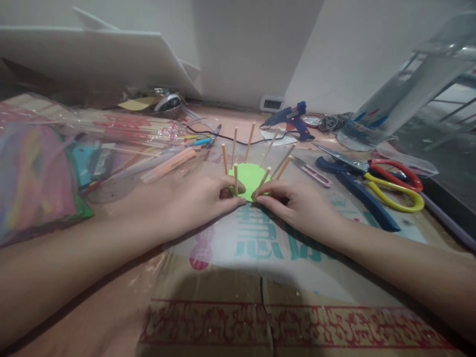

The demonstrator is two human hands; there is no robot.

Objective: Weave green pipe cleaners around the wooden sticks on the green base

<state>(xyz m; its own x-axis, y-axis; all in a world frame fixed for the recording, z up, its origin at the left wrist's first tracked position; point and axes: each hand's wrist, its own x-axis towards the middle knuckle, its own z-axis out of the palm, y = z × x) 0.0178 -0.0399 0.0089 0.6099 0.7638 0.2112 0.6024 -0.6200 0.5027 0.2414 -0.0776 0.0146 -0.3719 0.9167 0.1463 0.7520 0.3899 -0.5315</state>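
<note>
At the green disc's (250,174) near edge, the left hand (211,196) and right hand (299,201) are beside sticks (235,179). Whether their fingers clamp anything, I cannot tell.

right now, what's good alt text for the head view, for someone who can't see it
A person's left hand and right hand are at the near edge of a lime-green disc ringed by standing wooden sticks, on a printed sheet. Behind it is a blue hot glue gun; red-and-yellow-handled scissors lie to the right.
</note>
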